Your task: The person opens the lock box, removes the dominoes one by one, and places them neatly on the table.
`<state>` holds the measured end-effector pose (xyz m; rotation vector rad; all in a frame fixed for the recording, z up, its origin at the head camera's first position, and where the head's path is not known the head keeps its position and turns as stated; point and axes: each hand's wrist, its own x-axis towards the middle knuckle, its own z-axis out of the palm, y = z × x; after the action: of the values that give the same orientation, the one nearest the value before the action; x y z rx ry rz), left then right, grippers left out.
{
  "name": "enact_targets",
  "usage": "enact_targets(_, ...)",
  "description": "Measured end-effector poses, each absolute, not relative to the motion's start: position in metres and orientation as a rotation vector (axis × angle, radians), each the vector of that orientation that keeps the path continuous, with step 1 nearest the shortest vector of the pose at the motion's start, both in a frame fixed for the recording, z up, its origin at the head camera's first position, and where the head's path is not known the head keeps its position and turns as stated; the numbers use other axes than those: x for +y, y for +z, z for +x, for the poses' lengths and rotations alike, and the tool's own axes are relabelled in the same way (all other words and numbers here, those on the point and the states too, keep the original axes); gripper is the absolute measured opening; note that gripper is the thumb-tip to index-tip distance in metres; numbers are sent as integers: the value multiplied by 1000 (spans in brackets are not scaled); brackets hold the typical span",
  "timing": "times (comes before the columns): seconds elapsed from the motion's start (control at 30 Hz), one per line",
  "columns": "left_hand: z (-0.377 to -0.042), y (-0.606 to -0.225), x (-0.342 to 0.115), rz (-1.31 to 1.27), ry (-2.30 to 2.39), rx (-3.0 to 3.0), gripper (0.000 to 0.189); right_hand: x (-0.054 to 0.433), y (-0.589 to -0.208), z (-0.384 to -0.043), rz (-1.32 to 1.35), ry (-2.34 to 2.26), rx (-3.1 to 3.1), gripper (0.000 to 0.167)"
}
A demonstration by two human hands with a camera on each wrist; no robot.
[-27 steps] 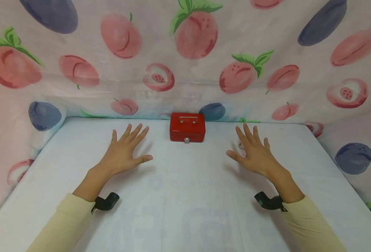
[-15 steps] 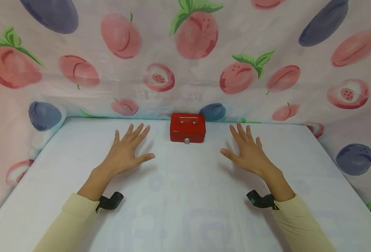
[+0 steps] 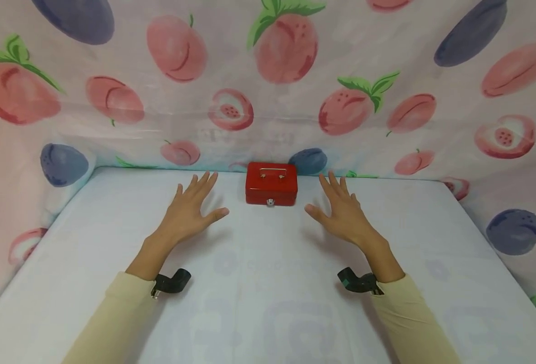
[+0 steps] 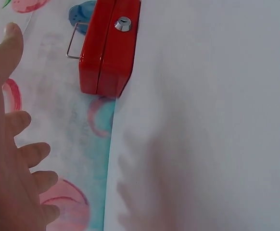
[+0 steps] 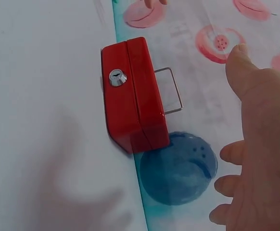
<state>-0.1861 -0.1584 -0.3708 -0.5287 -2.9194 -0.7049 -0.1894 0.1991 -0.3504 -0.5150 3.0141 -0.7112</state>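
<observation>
A red metal cash box point(image 3: 271, 189) stands at the back of the white table, its lid down. In the left wrist view its silver key lock point(image 4: 123, 24) faces the front, and in the right wrist view the wire handle point(image 5: 173, 91) sticks out from the lid. My left hand point(image 3: 188, 210) hovers to the left of the box with fingers spread, touching nothing. To the right of the box, my right hand point(image 3: 343, 210) also hovers, its fingers straight and thumb held out. Both hands cast shadows on the table.
A white cloth covers the table point(image 3: 268, 278). Behind it and at the sides hangs a curtain point(image 3: 259, 111) printed with peaches and plums; the box stands close to its foot. Small black cameras point(image 3: 172, 281) sit at the wrists.
Both hands have moved inward toward the red cash box and slightly forward, the right one farther. The cash box has stayed in place.
</observation>
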Motion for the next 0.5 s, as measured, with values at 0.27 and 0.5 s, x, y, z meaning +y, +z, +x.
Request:
enact_targets(0.27, -192, -376, -144, -470, -1003, -2902, 89, 188, -358, -199, -507, -876, 2951, 87)
enact_targets(0.5, -199, -381, -129, -450, -1304, -2802, 85, 177, -369, -206, -482, -1038, 2871, 85)
